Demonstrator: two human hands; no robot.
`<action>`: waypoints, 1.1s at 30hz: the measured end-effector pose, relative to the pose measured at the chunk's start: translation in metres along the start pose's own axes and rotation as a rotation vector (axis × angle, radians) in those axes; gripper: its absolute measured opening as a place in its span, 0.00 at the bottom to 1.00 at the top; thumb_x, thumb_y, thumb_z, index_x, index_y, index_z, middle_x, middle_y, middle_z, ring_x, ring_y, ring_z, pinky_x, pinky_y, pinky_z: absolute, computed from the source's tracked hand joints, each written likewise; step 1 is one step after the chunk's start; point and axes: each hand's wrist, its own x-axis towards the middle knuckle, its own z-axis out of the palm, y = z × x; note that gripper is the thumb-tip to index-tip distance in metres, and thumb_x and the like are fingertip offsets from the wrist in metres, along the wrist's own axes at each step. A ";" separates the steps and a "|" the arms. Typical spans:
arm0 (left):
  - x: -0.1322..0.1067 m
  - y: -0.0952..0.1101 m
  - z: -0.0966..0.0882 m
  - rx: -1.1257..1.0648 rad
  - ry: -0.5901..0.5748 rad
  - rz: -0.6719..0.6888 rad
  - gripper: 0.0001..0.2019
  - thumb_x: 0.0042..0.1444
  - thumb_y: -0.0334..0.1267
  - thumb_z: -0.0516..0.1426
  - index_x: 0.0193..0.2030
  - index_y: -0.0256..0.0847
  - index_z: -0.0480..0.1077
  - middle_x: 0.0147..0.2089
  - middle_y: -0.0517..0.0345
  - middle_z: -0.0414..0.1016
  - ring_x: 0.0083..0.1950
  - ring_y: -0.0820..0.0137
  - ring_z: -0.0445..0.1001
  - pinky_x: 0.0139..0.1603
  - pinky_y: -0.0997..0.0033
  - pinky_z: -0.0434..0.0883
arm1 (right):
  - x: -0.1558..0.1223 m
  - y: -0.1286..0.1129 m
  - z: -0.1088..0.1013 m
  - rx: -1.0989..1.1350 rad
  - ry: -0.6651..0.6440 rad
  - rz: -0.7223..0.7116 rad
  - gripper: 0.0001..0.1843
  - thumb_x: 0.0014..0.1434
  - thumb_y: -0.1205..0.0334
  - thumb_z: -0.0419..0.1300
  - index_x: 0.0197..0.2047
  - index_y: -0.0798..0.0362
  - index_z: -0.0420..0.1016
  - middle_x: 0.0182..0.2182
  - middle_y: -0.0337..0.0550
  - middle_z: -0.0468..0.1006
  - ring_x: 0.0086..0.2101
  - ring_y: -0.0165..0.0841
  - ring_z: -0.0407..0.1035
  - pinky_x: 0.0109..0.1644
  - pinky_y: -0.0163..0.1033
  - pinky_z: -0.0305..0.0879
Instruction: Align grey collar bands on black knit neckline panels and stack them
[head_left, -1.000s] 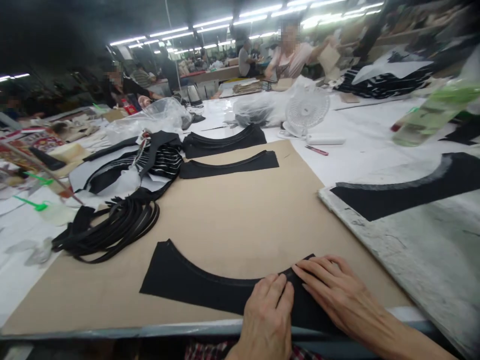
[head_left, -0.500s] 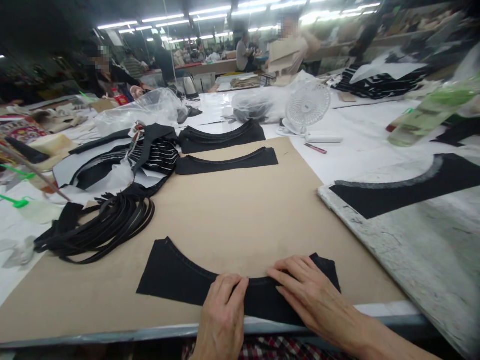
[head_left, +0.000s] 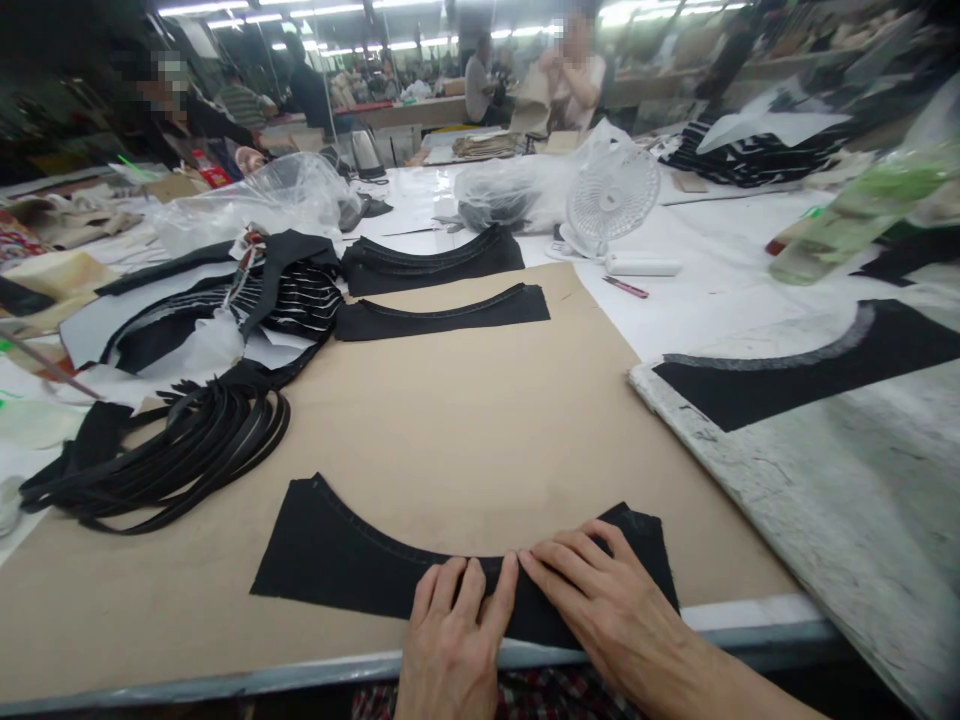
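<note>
A black curved fabric piece (head_left: 337, 560) lies across the brown board at the table's front edge, its concave edge facing away from me and showing a narrow turned strip. My left hand (head_left: 456, 630) rests on the middle of that edge, fingers spread and fingertips pressing the cloth. Close beside it, my right hand (head_left: 611, 595) lies over the right half, fingers stretched out along the curve. The index fingertips almost meet. Part of the cloth is hidden under both hands.
Similar black pieces (head_left: 442, 315) lie at the board's (head_left: 457, 430) far end. Coiled black strips (head_left: 187, 460) are on the left. Right, a pale slab (head_left: 825, 480) bears another curved piece (head_left: 817, 365). Farther back are a small fan (head_left: 611, 200), a red cutter (head_left: 626, 287) and people.
My left hand has shifted slightly right and its fingers have spread. My right hand has moved slightly left, so the fingertips are closer together. The view has turned a little.
</note>
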 end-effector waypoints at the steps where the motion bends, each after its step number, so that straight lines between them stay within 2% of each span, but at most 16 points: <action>1: 0.000 0.002 0.000 0.020 0.004 0.002 0.23 0.60 0.28 0.46 0.61 0.44 0.66 0.46 0.52 0.72 0.49 0.61 0.67 0.52 0.60 0.62 | -0.003 -0.001 0.002 -0.035 0.012 -0.002 0.23 0.62 0.72 0.51 0.60 0.54 0.65 0.47 0.46 0.76 0.46 0.37 0.67 0.56 0.50 0.53; 4: -0.002 0.005 0.002 0.047 0.008 -0.004 0.22 0.61 0.29 0.46 0.60 0.45 0.67 0.46 0.53 0.72 0.50 0.61 0.66 0.53 0.60 0.60 | -0.006 -0.005 0.003 -0.109 0.020 -0.001 0.26 0.60 0.71 0.53 0.62 0.55 0.63 0.50 0.47 0.75 0.50 0.39 0.66 0.60 0.54 0.48; 9: -0.005 0.005 0.005 0.044 0.019 -0.028 0.22 0.61 0.31 0.48 0.60 0.48 0.68 0.46 0.53 0.73 0.49 0.62 0.67 0.53 0.60 0.59 | -0.001 -0.001 -0.018 0.031 -0.052 0.132 0.25 0.62 0.73 0.50 0.62 0.50 0.63 0.46 0.45 0.76 0.45 0.35 0.68 0.56 0.50 0.56; 13: -0.005 0.006 0.006 0.029 0.009 -0.039 0.22 0.61 0.31 0.48 0.61 0.49 0.67 0.46 0.53 0.73 0.50 0.61 0.67 0.53 0.60 0.59 | -0.007 0.007 -0.028 0.060 0.012 0.206 0.27 0.63 0.76 0.45 0.64 0.52 0.60 0.48 0.50 0.74 0.46 0.37 0.66 0.54 0.50 0.56; 22: -0.005 0.007 0.005 0.052 -0.005 -0.035 0.24 0.58 0.28 0.49 0.61 0.46 0.66 0.46 0.53 0.73 0.49 0.62 0.66 0.53 0.60 0.58 | -0.009 0.003 -0.018 0.098 0.016 0.208 0.30 0.60 0.77 0.47 0.63 0.51 0.63 0.47 0.48 0.73 0.46 0.37 0.65 0.53 0.49 0.55; 26: -0.001 0.009 0.003 0.063 -0.014 -0.039 0.24 0.58 0.30 0.51 0.62 0.49 0.65 0.45 0.53 0.73 0.49 0.61 0.66 0.52 0.59 0.58 | -0.008 0.003 -0.021 0.064 -0.013 0.223 0.28 0.61 0.76 0.48 0.63 0.52 0.63 0.47 0.49 0.73 0.45 0.37 0.65 0.53 0.49 0.55; 30: 0.007 0.014 -0.001 0.120 -0.019 -0.054 0.24 0.59 0.33 0.53 0.61 0.54 0.65 0.43 0.53 0.71 0.48 0.61 0.66 0.52 0.57 0.58 | -0.007 0.003 -0.019 0.039 0.041 0.194 0.24 0.61 0.75 0.48 0.57 0.51 0.70 0.45 0.47 0.76 0.44 0.36 0.66 0.53 0.47 0.54; 33: 0.010 0.017 -0.002 0.167 -0.036 -0.052 0.23 0.58 0.35 0.54 0.61 0.56 0.65 0.42 0.54 0.70 0.49 0.60 0.65 0.53 0.56 0.58 | -0.012 0.006 -0.011 -0.025 0.082 0.143 0.21 0.61 0.74 0.50 0.55 0.51 0.71 0.45 0.46 0.77 0.46 0.36 0.67 0.56 0.49 0.50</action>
